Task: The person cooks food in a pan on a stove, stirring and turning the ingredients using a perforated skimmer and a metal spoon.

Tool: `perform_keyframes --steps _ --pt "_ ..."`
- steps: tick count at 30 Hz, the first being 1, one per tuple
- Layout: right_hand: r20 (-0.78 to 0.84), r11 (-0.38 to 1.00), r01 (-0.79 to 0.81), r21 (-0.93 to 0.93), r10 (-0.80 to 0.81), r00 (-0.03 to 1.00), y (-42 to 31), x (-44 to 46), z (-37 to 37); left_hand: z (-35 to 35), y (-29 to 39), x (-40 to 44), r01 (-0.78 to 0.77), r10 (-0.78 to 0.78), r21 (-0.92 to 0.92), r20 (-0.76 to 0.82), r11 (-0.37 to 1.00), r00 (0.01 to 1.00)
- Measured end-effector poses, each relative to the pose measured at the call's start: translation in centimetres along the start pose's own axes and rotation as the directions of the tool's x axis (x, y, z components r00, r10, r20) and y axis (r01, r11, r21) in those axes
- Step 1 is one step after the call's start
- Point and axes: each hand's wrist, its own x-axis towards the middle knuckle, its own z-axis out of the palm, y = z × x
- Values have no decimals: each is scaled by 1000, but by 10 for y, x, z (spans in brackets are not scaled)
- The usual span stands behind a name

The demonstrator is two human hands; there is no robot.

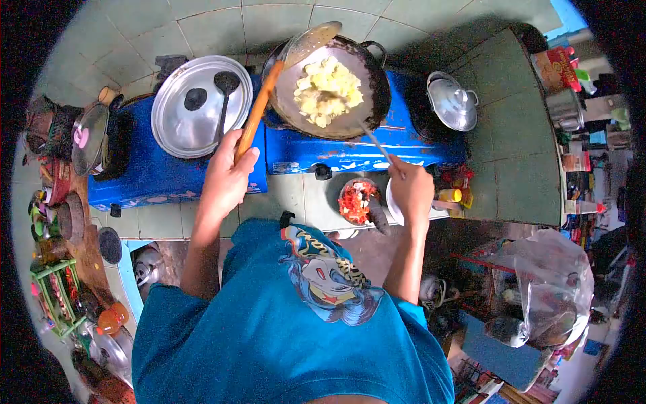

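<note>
My left hand (pixel 229 176) is wrapped round the wooden handle of a skimmer (pixel 258 111); its perforated metal head rests over the upper left rim of a dark wok. Pale yellow chopped pieces (pixel 328 91) lie in the middle of the wok (pixel 373 84). On the right, my right hand (pixel 411 187) grips a thin metal utensil (pixel 377 144), whose far end reaches into the wok's lower right side. What shape that end has is hard to make out. Below the wok, a mortar (pixel 356 202) holds red and white pieces, near my right hand, with a dark pestle beside it.
A large silver lid (pixel 176 128) with a black ladle lies on the blue stove (pixel 128 155) at left. A small lidded pot (pixel 452 101) stands at right. Bottles, a green rack (pixel 59 296) and a plastic bag (pixel 555 289) flank the sides.
</note>
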Motion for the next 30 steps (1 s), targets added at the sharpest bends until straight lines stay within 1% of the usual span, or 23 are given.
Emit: perform_keyframes --steps 1,3,5,6,7,9,10,11,13,15,17,19,21,23,24,25,27,28,29,30 --pt "3 998 -62 -4 62 998 -6 2 -5 1 -1 1 4 -4 1 3 1000 1000" --pt "-98 999 23 30 -20 995 0 17 14 2 -2 5 -2 3 53 -21 999 1000" --pt "-57 1000 -12 5 13 998 -9 25 30 5 -5 8 -14 15 51 -15 999 1000" --pt "-48 999 45 19 -44 998 -13 22 28 5 -5 9 -26 27 46 -16 999 1000" --pt "-48 999 50 20 -49 998 -13 18 22 4 -4 9 -27 28 46 -20 999 999" --pt "-1 1000 2 11 -2 1000 -7 12 5 2 -3 6 2 0 88 -27 996 1000" --pt "-3 999 -46 -3 46 999 -6 13 -1 2 -3 7 4 -1 87 -28 996 1000" --pt "-1 999 -49 -4 49 999 -7 15 2 2 -4 7 7 -4 93 -31 996 1000" --pt "-97 999 -29 21 30 995 -12 28 14 4 -5 10 6 -3 100 -30 995 1000" --pt "-43 998 58 -26 -59 997 -19 31 26 7 -5 13 0 4 100 -41 995 999" --pt "-27 995 103 -11 -103 994 -20 19 16 5 -5 12 1 4 87 -50 996 999" --pt "-15 1000 8 -29 -8 1000 -11 14 5 3 -5 11 4 0 75 -57 997 998" --pt "-14 999 -6 -47 5 1000 -12 18 4 1 -4 11 11 -8 72 -42 997 999" --pt "-62 999 -20 -45 18 998 -20 27 15 4 -2 13 6 -5 74 -25 997 1000" --pt "-86 998 54 -31 -56 995 -20 28 20 4 -1 13 2 0 74 -18 997 1000" --pt "-87 998 59 -31 -61 994 -21 25 16 3 -2 15 0 1 73 -23 997 1000" --pt "-35 996 91 22 -91 995 -26 8 -2 1 -7 14 1 1 56 -39 998 999" --pt "5 997 68 25 -68 998 -25 1 -10 -1 -6 13 4 -2 56 -43 998 999" --pt "7 997 68 24 -69 998 -23 1 -9 -2 -4 11 8 -7 47 -34 999 999" --pt "-6 995 104 -11 -104 995 -19 2 -6 -3 -3 11 11 -10 38 -23 999 1000"
